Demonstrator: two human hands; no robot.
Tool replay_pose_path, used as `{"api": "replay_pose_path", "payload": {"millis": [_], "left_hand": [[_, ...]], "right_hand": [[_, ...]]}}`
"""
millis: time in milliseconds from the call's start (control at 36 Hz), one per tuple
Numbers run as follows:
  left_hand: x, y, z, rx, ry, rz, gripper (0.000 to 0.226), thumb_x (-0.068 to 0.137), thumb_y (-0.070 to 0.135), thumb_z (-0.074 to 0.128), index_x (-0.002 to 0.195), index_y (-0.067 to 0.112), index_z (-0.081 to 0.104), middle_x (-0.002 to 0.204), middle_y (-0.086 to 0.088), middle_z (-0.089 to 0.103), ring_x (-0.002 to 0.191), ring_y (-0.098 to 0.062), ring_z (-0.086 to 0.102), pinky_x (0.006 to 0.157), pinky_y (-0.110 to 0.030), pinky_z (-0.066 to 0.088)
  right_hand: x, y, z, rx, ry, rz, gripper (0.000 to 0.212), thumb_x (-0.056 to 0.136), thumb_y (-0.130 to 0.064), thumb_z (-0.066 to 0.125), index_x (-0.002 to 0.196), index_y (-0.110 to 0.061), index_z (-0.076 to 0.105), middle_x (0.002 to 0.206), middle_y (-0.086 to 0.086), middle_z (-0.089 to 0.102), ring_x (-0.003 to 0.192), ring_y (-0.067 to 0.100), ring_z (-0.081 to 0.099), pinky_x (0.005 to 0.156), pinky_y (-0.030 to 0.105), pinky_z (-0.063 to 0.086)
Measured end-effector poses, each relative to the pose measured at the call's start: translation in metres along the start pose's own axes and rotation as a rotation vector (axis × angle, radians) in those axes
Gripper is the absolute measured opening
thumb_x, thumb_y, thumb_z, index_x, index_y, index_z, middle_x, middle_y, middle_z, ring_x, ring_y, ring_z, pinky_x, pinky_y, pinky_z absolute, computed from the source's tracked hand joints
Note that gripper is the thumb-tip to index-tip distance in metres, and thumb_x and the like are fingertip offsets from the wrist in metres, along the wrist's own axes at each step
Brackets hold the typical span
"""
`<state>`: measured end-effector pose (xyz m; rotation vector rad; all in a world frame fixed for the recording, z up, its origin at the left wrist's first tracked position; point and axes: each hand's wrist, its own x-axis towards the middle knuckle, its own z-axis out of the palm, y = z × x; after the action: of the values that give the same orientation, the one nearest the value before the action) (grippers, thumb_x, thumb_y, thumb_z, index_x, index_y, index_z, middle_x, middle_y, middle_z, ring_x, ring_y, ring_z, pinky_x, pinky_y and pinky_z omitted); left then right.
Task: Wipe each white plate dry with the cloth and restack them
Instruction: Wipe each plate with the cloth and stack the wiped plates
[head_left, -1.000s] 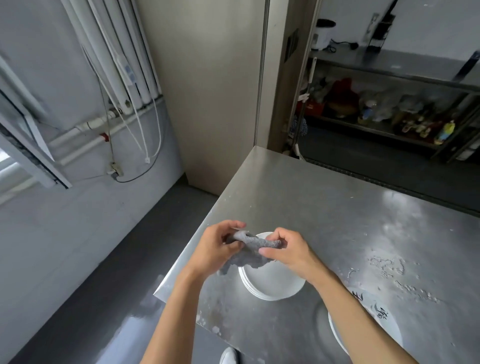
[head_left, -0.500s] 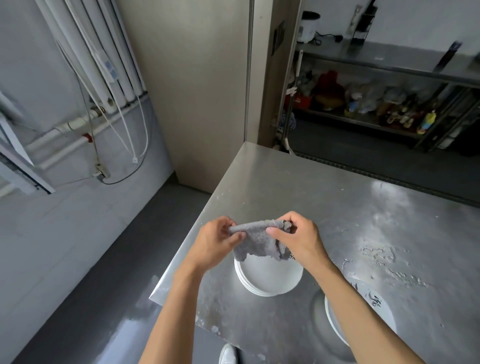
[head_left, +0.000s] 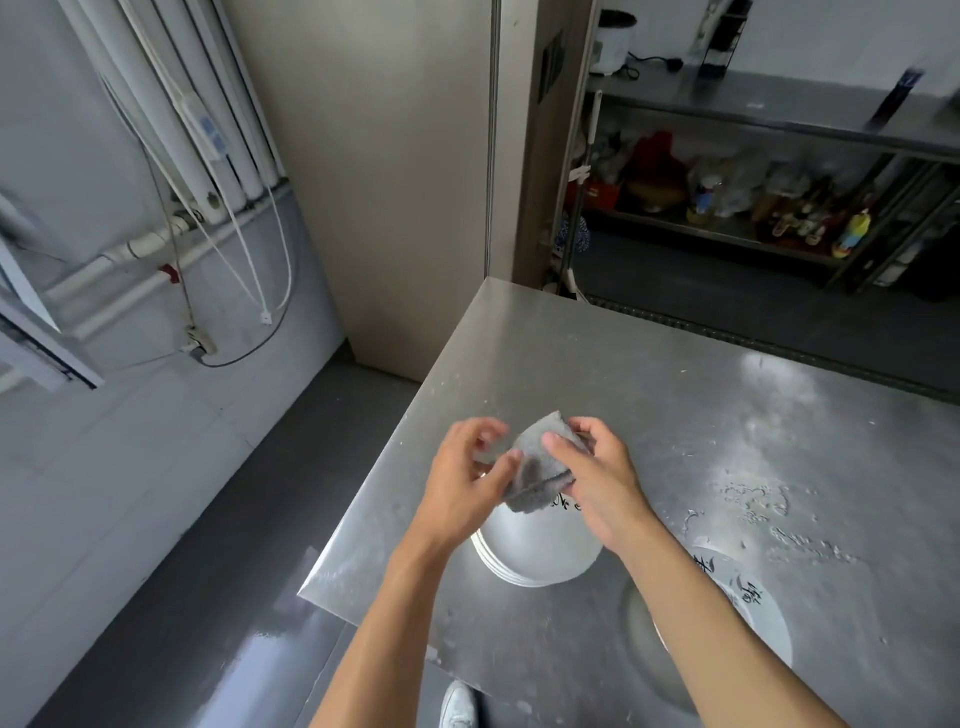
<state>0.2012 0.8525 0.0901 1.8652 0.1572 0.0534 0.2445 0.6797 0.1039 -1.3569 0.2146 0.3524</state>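
Fingers (head_left: 589, 430) of a person's right hand (head_left: 602, 483) curl over the top of a crumpled gray cloth (head_left: 540, 465) while the thumb presses into its front face, pinching the fabric just above the far rim of a stack of white plates (head_left: 540, 556) on a stainless-steel table (head_left: 597, 364). Across the cloth, the left hand (head_left: 462, 488) lays its thumb against the fabric's left edge; its other fingers are half curled and smeared by motion (whether they actually close on the cloth cannot be told). The cloth is held up between both hands, its lower folds drooping over the far part of the top plate, where a few black brush-style marks peek out beneath it; whether fabric and plate touch is unclear. The stack sits close to the table's near-left corner, and both bare forearms reach in past its near side. To the right of the stack, and apart from it, lies another white plate with black calligraphy (head_left: 748, 608), partly hidden by the right forearm. Beyond that plate, farther right of the stack, water droplets (head_left: 753, 499) speckle the steel. Nearer than the stack, past the table's front edge, the toe of a white shoe (head_left: 457, 706) shows on the dark gray floor. Well beyond the stack, a metal shelf rack (head_left: 727, 234) holds bottles and jars, and far to the stack's left white pipes (head_left: 156, 244) run along the wall.
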Motion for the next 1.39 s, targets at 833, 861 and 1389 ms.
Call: {"api": "replay_pose_path", "payload": {"millis": [833,861,1389], "left_hand": [[-0.002,-0.022,0.007,-0.210,-0.209,-0.371,0.020,0.098,0.016,0.074,0.116,0.008,0.070,0.111,-0.018,0.075,0.100,-0.025,0.076,0.088,-0.035,0.063],[-0.003,-0.027,0.006,-0.189,-0.179,-0.386,0.018,0.099,0.018,0.072,0.115,0.010,0.071,0.109,-0.016,0.075,0.095,-0.020,0.076,0.085,-0.033,0.062],[-0.011,-0.077,0.014,0.271,-0.065,-0.455,0.037,0.094,0.010,0.064,0.130,0.014,0.072,0.113,-0.006,0.067,0.097,-0.026,0.067,0.082,-0.027,0.048]], "right_hand": [[-0.022,0.051,-0.030,-1.072,-0.140,-0.721,0.021,0.087,-0.026,0.076,0.105,-0.018,0.069,0.100,-0.005,0.058,0.080,0.016,0.059,0.071,0.037,0.054],[-0.022,0.052,-0.031,-1.065,-0.112,-0.720,0.017,0.088,-0.025,0.075,0.103,-0.020,0.068,0.094,-0.005,0.057,0.074,0.016,0.056,0.068,0.036,0.053],[-0.009,0.099,-0.056,-1.263,-0.069,-0.348,0.033,0.096,-0.032,0.066,0.127,-0.020,0.068,0.118,-0.007,0.061,0.121,0.018,0.050,0.103,0.033,0.043]]}}
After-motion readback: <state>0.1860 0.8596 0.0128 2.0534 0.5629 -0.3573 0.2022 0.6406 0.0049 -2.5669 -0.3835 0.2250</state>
